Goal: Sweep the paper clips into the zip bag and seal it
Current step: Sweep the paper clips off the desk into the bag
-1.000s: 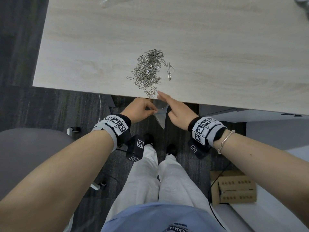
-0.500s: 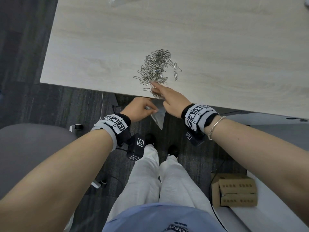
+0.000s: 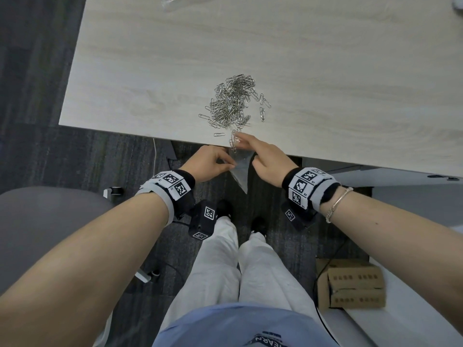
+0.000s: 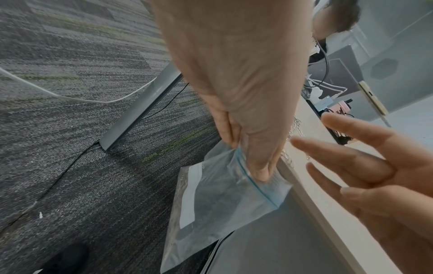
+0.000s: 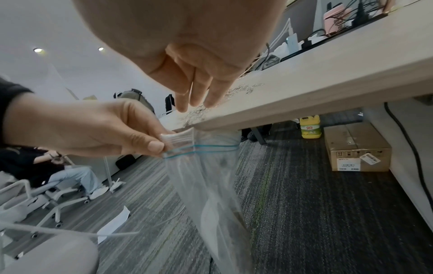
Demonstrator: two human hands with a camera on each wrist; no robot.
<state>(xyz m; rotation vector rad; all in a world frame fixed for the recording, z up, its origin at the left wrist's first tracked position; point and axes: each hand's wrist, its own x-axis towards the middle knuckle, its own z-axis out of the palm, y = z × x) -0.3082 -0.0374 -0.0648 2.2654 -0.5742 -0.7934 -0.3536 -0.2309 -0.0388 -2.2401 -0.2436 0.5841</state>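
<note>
From the head view, a heap of silver wire paper clips (image 3: 231, 102) lies near the front edge of the pale wood-grain surface (image 3: 325, 71), a few under the straight fingertips of the right hand (image 3: 265, 159). The left wrist view shows the left hand (image 4: 246, 111), its grip pinching the blue-striped mouth of a clear plastic zip bag (image 4: 222, 200). In the right wrist view the bag hangs just below the edge, with no clips visible inside.
</note>
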